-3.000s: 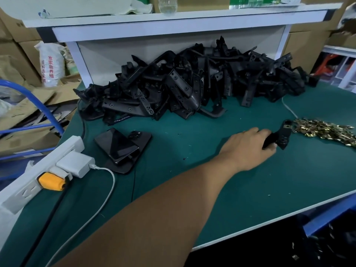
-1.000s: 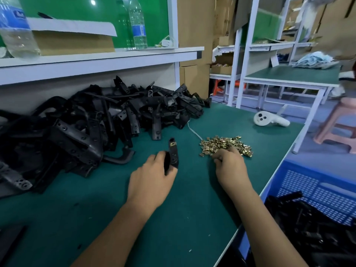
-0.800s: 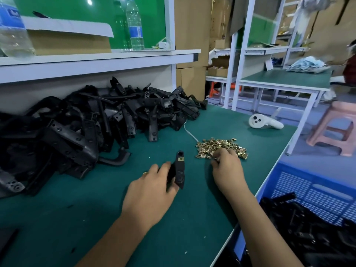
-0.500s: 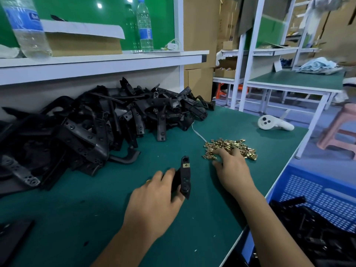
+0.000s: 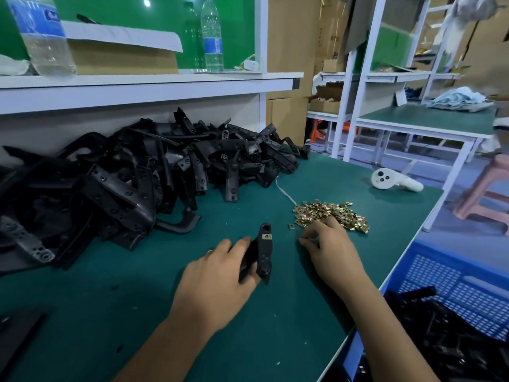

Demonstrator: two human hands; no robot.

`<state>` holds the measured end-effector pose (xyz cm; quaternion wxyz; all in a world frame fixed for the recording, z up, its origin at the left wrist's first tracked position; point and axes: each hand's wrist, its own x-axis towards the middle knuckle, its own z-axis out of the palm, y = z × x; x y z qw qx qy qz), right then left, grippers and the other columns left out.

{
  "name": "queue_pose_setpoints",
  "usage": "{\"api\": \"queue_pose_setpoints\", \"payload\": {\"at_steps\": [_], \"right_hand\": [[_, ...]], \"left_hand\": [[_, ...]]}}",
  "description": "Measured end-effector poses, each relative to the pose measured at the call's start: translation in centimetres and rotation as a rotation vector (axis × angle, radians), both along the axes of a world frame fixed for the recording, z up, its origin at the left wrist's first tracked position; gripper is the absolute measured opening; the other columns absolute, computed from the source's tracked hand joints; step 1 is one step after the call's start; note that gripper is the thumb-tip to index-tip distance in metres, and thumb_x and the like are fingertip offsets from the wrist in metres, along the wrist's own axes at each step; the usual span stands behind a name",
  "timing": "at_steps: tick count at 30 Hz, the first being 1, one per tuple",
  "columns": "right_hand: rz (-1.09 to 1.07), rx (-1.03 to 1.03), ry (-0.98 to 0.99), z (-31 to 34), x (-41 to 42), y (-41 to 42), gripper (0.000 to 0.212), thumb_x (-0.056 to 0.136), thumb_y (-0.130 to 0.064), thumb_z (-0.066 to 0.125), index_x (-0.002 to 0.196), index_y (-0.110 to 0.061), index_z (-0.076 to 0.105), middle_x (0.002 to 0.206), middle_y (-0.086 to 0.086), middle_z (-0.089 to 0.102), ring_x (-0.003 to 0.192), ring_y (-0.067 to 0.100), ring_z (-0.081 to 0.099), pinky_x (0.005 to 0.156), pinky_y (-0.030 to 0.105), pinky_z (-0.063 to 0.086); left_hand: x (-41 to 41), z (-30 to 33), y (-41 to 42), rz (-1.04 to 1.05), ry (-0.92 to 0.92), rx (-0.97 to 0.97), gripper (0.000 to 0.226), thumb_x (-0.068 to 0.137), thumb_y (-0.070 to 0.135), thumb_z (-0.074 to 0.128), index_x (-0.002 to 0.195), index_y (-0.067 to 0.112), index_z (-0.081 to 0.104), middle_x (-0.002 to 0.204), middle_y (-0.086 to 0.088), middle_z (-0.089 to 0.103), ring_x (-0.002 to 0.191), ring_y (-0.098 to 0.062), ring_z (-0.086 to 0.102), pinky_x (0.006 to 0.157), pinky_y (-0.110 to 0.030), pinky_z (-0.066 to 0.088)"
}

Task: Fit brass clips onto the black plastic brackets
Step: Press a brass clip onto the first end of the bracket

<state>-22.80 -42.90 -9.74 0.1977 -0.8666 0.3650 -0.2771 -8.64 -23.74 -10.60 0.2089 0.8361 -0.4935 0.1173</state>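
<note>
Bracket pile [image 5: 143,183] back-left, clips [image 5: 330,215] right — crate [image 5: 454,285] apparently beyond table [image 5: 110,312] edge.

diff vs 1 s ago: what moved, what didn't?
The right hand drew back from the brass clip pile toward the bracket, fingers curled; whether it carries a clip is unclear. The left hand still grips the bracket, one clip already fitted. The bracket heap is unchanged.

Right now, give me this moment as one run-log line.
left hand: grips black bracket, one brass clip fitted | right hand: fingers curled by clip pile, pickup unclear | loose clip on mat
</note>
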Motion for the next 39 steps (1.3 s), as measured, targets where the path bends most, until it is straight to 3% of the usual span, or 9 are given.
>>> {"api": "queue_pose_setpoints", "payload": {"at_steps": [5,7,10,14,16,22,28,33,39], "right_hand": [[0.047,0.058,-0.064,-1.0,-1.1,2.7,0.017,0.098,-0.018,0.064,0.089,-0.029,0.054,0.093,-0.012,0.057,0.090,0.014,0.054,0.072,0.036,0.043],[0.088,0.131,-0.177,-1.5,-1.4,4.1,0.019,0.100,-0.018,0.061,0.090,-0.031,0.051,0.087,-0.014,0.060,0.084,0.005,0.054,0.068,0.029,0.041],[0.168,0.279,-0.388,-1.5,-1.8,5.5,0.015,0.102,-0.018,0.060,0.094,-0.029,0.054,0.087,-0.014,0.066,0.082,0.005,0.060,0.069,0.018,0.044],[0.143,0.546,-0.741,-0.6,-2.6,5.5,0.012,0.102,-0.006,0.059,0.097,-0.016,0.063,0.077,-0.001,0.069,0.071,0.015,0.063,0.064,0.027,0.054],[0.167,0.640,-0.820,-0.4,-3.1,5.4,0.009,0.101,-0.001,0.058,0.101,-0.006,0.066,0.075,0.001,0.068,0.072,0.016,0.064,0.065,0.026,0.057],[0.283,0.743,-0.773,-0.2,-3.2,5.8,0.012,0.100,0.003,0.057,0.106,0.001,0.068,0.079,0.006,0.069,0.071,0.017,0.066,0.068,0.025,0.059],[0.238,0.815,-0.771,-0.1,-3.2,6.1,0.021,0.103,-0.011,0.056,0.095,0.004,0.069,0.077,0.012,0.071,0.064,0.022,0.066,0.060,0.026,0.057],[0.221,0.961,-0.806,0.1,-2.8,6.8,0.024,0.099,-0.016,0.065,0.089,0.004,0.074,0.079,0.018,0.073,0.066,0.023,0.069,0.062,0.026,0.059],[0.247,0.923,-0.766,0.3,-2.8,7.1,0.027,0.101,-0.016,0.062,0.088,0.004,0.074,0.077,0.018,0.073,0.065,0.023,0.068,0.062,0.027,0.059]], "left_hand": [[0.9,0.5,0.8,0.034,0.004,0.044,0.048,0.093,0.066,0.034,0.137,0.046,0.033,0.095,0.017,0.048,0.078,-0.008,0.055,0.068,-0.032,0.052],[0.6,0.7,0.3,0.013,-0.023,0.073,0.054,0.091,0.067,0.031,0.140,0.045,0.032,0.101,0.017,0.050,0.083,-0.011,0.058,0.070,-0.034,0.053],[0.2,0.6,-1.1,-0.050,-0.062,0.079,0.059,0.094,0.064,0.036,0.150,0.047,0.024,0.106,0.016,0.050,0.091,-0.014,0.059,0.071,-0.037,0.054],[-0.1,0.8,-3.4,-0.121,-0.029,0.025,0.065,0.097,0.055,0.043,0.155,0.052,0.014,0.095,0.015,0.043,0.086,-0.012,0.051,0.068,-0.035,0.049],[-0.1,0.7,-3.8,-0.140,-0.027,0.014,0.068,0.097,0.054,0.039,0.156,0.055,0.006,0.093,0.015,0.039,0.079,-0.009,0.049,0.065,-0.034,0.050],[-0.3,-0.5,-1.9,-0.118,-0.032,0.036,0.067,0.094,0.060,0.026,0.155,0.057,-0.001,0.091,0.015,0.036,0.071,-0.008,0.046,0.057,-0.030,0.046],[0.8,0.0,-3.2,-0.086,0.082,-0.008,0.060,0.099,0.060,0.027,0.155,0.058,0.006,0.097,0.014,0.040,0.081,-0.014,0.053,0.075,-0.041,0.053],[0.2,0.5,-2.8,-0.145,0.051,-0.077,0.062,0.100,0.055,0.031,0.155,0.061,0.003,0.098,0.015,0.037,0.076,-0.012,0.050,0.069,-0.042,0.053],[0.1,0.6,-2.8,-0.201,0.032,-0.067,0.064,0.100,0.052,0.033,0.154,0.062,0.002,0.098,0.014,0.037,0.072,-0.012,0.049,0.064,-0.042,0.053]]}}
